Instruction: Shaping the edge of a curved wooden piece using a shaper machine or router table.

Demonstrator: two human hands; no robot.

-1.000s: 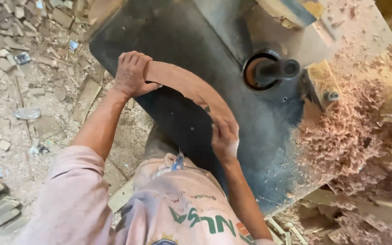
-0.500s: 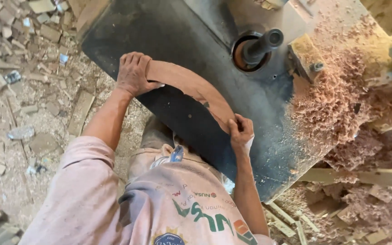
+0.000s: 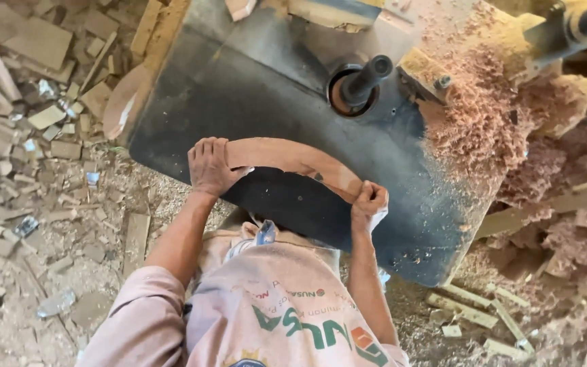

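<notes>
A curved, arch-shaped piece of reddish wood (image 3: pixel 293 158) lies flat on the dark metal machine table (image 3: pixel 253 95). My left hand (image 3: pixel 208 166) grips its left end and my right hand (image 3: pixel 369 201) grips its right end. The piece sits near the front edge of the table, a little short of the upright black spindle (image 3: pixel 365 76) that rises from a round opening. My chest and pale printed shirt fill the bottom of the view.
A thick heap of reddish wood shavings (image 3: pixel 490 115) covers the right side of the table and spills onto the floor. Wood offcuts and blocks (image 3: pixel 42 122) litter the ground on the left. Thin wooden strips (image 3: pixel 470 312) lie at lower right.
Both hands have kept their grip on the curved piece. My right hand has shifted slightly right along it, and the view has drifted so the spindle sits higher and more central.
</notes>
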